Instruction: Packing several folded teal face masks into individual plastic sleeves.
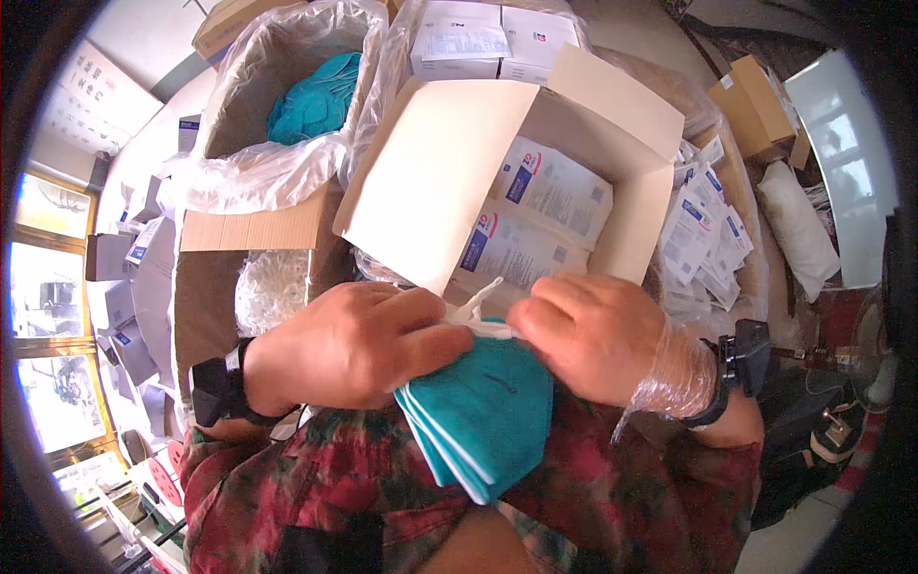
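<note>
A small stack of teal folded face masks (pixel 488 411) with white edges hangs in front of my body, just short of the open carton. My left hand (pixel 354 335) has its fingers closed on the white elastic straps (pixel 473 308) at the top of the stack. On the other side, my right hand (pixel 598 335) pinches the straps and the masks' top edge. A loose strap end sticks up between the two hands. The fingertips are partly hidden behind the knuckles.
Ahead, the open carton (pixel 430 163) holds white printed packets (pixel 555 196). A plastic-lined box with teal masks (pixel 320 100) stands far left, above a bundle of white straps (pixel 273 292). Loose packets (pixel 703 225) pile up at right. White boxes (pixel 459 43) sit behind.
</note>
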The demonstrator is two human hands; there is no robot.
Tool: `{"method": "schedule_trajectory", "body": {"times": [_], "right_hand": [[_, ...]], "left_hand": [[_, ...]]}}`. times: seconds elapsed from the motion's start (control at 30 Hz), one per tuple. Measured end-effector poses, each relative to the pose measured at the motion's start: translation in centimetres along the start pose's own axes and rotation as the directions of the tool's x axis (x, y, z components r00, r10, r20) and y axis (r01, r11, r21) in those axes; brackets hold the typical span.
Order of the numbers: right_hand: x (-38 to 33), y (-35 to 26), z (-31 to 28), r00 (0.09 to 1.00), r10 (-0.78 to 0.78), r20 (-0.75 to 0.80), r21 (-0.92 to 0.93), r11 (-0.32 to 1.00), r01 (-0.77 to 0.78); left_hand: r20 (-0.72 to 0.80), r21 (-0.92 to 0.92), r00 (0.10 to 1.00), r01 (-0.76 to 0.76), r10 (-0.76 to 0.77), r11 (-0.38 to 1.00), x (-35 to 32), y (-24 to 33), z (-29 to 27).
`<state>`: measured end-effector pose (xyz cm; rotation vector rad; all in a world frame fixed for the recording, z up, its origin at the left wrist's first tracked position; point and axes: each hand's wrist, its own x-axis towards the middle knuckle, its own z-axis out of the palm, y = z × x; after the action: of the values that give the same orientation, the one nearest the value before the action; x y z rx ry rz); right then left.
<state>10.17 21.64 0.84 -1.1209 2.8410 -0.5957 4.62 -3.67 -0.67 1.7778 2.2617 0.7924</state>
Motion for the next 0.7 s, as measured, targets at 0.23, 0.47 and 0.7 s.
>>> {"method": "schedule_trajectory", "body": {"times": [0.23,0.47,0.7], "right_hand": [[-0.3,-0.2,-1.3,0.999,-0.006,0.051,0.080,0.997,0.002],[-3.7,-1.2,-3.1,0.990,0.033,0.135,0.108,0.993,-0.048],[-6.0,-1.9,-5.8,0.965,0.136,0.225,0.066,0.986,-0.155]], "left_hand": [[-0.118,0.022,0.988,0.105,-0.102,0.994,-0.1,0.4,0.4],[-0.184,0.079,0.980,0.086,-0.070,0.993,-2.2,-0.3,0.3],[-0.185,0.148,0.974,0.156,-0.127,0.977,-4.9,-1.8,-0.7]]}}
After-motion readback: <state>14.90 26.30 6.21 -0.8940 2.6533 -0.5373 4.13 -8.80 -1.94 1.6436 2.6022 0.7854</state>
